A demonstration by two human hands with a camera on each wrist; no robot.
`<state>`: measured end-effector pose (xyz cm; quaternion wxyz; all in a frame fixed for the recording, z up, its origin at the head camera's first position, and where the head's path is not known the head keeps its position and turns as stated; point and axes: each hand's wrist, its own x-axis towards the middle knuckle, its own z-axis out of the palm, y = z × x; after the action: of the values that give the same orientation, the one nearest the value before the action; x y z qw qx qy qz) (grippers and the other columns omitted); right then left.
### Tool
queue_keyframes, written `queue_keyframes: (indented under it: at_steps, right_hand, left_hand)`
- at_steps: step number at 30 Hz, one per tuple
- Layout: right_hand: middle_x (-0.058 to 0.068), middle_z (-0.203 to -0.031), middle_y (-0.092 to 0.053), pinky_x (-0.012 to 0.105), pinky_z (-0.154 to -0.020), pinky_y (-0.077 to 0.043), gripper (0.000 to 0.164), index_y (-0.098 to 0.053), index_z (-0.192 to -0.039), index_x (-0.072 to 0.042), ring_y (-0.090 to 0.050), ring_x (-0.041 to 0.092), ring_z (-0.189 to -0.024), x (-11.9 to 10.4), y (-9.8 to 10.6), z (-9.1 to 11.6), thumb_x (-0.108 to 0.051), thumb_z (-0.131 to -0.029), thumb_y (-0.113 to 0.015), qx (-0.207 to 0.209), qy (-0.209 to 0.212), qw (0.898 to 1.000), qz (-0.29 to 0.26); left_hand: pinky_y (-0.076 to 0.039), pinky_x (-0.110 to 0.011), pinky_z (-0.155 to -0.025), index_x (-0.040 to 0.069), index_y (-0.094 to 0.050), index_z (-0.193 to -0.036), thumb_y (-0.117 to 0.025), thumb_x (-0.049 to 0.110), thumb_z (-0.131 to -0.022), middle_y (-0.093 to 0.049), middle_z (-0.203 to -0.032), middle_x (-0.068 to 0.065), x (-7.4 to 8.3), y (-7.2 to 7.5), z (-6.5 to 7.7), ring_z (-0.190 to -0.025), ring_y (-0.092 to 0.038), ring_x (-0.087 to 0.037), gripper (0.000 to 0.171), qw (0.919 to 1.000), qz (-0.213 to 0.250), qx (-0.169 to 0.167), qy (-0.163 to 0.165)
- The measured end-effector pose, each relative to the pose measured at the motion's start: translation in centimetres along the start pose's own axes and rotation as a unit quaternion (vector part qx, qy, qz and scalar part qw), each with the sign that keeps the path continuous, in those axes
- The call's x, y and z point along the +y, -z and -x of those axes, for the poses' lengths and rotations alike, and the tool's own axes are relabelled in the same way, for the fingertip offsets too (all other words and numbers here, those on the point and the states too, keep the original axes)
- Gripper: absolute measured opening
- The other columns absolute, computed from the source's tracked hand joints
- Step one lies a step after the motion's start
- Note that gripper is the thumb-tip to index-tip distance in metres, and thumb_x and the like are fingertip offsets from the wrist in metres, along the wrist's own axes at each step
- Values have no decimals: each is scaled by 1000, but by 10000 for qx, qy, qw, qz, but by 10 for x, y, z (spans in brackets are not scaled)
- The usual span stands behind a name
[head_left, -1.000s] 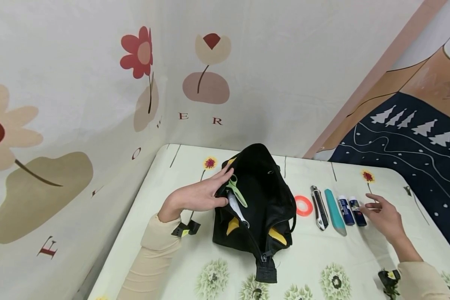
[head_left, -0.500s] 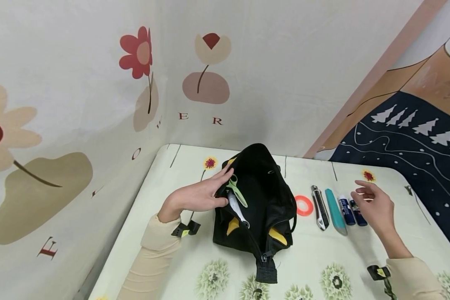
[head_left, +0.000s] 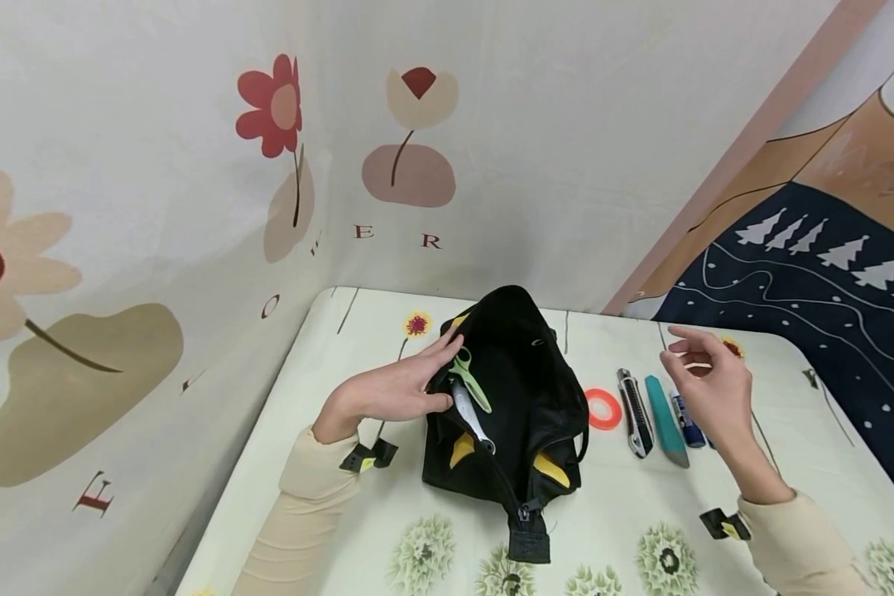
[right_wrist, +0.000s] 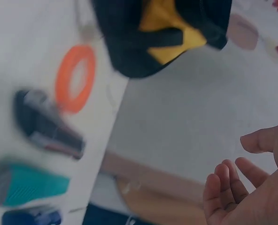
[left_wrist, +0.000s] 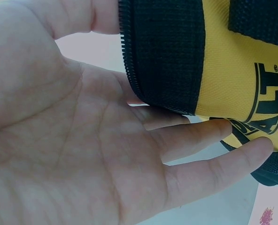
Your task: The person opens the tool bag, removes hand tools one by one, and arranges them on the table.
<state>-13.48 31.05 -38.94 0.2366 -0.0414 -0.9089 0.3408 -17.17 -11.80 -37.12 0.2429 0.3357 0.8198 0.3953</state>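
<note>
A black and yellow tool bag (head_left: 517,364) stands unzipped on the table, its mouth wide. My left hand (head_left: 395,391) rests against its left rim; the left wrist view shows straight fingers along the yellow side (left_wrist: 228,79) and the thumb at the zipper edge. Inside, near that hand, are green-handled scissors (head_left: 473,385) and a pale grey tool (head_left: 471,415) of unclear kind. My right hand (head_left: 708,385) hovers above the table with loosely bent fingers and nothing in it. Below it lie a glue stick (head_left: 685,418), a teal cutter (head_left: 666,422) and a utility knife (head_left: 635,414).
An orange ring like a tape roll (head_left: 603,409) lies between the bag and the utility knife. A second blue glue stick is mostly hidden by the right hand. A printed cloth (head_left: 372,530) covers the table; fabric walls (head_left: 536,182) rise behind and to the left.
My right hand has moved left and away from me, from beside the glue sticks to above them, now covering most of one. The left hand and the bag stay where they were.
</note>
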Motion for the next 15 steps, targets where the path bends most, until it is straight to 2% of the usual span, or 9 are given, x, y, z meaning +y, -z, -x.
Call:
queue_keyframes:
  at_steps: [7,15]
  right_hand:
    - [21,-111,-75,2,-83,-45,39,-71,-141,0,-54,-15,-90,-33,-13,4,-1,-102,-76,-42,550,9979,-344]
    - [17,-109,-74,5,-84,-50,42,-73,-140,-3,-59,-10,-92,-68,-29,4,2,-99,-79,-302,1124,9896,-849]
  left_hand:
    - [-18,-57,-134,-4,-6,-175,-57,9,-109,11,-185,-18,0,0,0,-171,2,-35,85,10000,1,-4,14]
    - [-17,-55,-134,-4,-5,-175,-57,7,-109,12,-185,-17,3,0,1,-171,4,-33,85,10000,57,-11,54]
